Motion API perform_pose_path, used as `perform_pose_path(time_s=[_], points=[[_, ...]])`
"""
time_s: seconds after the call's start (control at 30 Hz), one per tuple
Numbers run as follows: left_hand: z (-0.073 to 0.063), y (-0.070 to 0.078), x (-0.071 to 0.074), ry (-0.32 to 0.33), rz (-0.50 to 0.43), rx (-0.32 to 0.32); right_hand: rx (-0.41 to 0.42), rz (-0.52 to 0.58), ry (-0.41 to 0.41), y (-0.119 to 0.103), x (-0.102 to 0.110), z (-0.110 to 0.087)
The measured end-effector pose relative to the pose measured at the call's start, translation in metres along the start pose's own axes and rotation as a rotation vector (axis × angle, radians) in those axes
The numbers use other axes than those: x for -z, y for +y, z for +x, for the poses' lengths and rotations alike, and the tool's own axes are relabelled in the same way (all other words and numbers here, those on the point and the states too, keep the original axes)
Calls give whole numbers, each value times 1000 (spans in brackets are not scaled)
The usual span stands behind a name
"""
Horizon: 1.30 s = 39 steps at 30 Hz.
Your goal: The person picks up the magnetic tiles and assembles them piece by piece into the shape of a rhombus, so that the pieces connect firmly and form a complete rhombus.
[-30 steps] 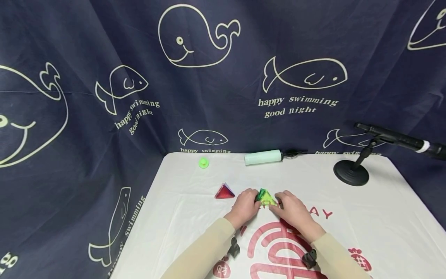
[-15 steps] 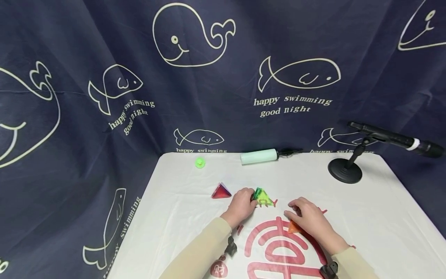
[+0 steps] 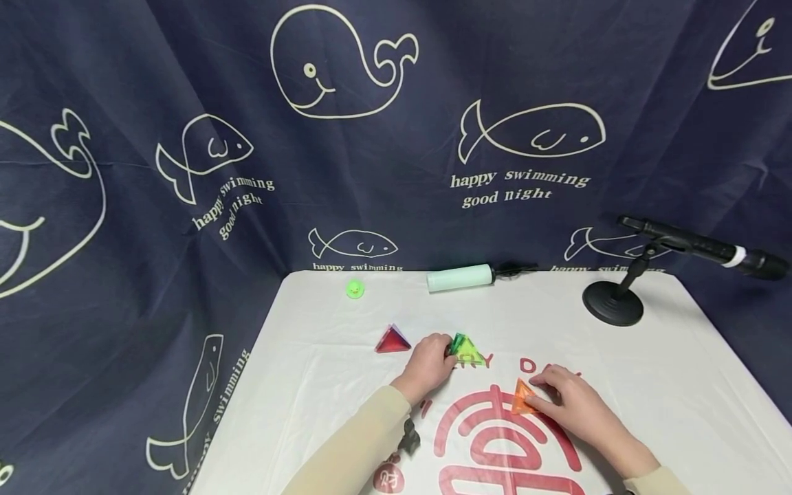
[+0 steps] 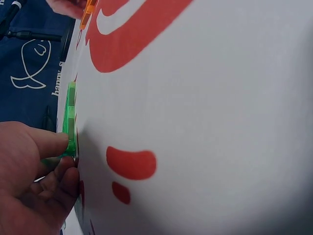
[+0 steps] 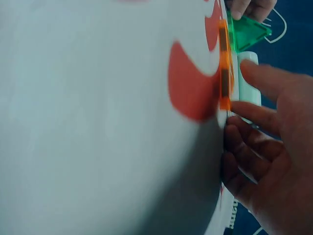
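Observation:
My left hand [image 3: 427, 368] pinches a dark green translucent triangle tile [image 5: 248, 33] between thumb and fingers, low over the white tabletop. Against it sits a yellow-green triangle tile [image 3: 467, 350], its edge also showing in the left wrist view. To the right, my right hand [image 3: 572, 402] is at an orange triangle tile [image 3: 522, 399]. In the right wrist view the thumb and index finger stand apart, with a fingertip by the end of the orange tile [image 5: 224, 63]. Whether it touches, I cannot tell. Left of my left hand are red and purple triangle tiles [image 3: 392, 339], close together.
At the back of the table [image 3: 309, 385] lie a small green duck toy [image 3: 355, 289] and a pale mint cylinder [image 3: 460, 278] with a black end. A black microphone stand [image 3: 614, 302] occupies the back right. A dark blue fish-print curtain [image 3: 371, 172] hangs behind.
My right hand has left the green tiles and moved right and toward me. The orange tile, hidden at first and then partly covered, now shows more fully. My left hand stays at the green tiles.

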State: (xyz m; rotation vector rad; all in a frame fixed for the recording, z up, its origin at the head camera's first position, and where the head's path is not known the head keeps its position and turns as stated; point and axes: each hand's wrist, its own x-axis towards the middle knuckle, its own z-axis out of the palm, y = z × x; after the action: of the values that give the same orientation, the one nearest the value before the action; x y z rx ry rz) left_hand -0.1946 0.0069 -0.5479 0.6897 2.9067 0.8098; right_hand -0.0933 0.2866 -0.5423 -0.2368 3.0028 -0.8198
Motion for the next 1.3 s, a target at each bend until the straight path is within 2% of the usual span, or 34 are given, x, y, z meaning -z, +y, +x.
perform_pose_path(time_s=[0.27, 1.0, 1.3], points=[[2, -1, -2, -10, -3, 6, -5, 61, -81, 6, 4, -11], [3, -3, -4, -21, 19, 13, -23, 53, -53, -3, -1, -8], [3, 0, -2, -28, 25, 17, -28, 68, -6, -6, -2, -2]])
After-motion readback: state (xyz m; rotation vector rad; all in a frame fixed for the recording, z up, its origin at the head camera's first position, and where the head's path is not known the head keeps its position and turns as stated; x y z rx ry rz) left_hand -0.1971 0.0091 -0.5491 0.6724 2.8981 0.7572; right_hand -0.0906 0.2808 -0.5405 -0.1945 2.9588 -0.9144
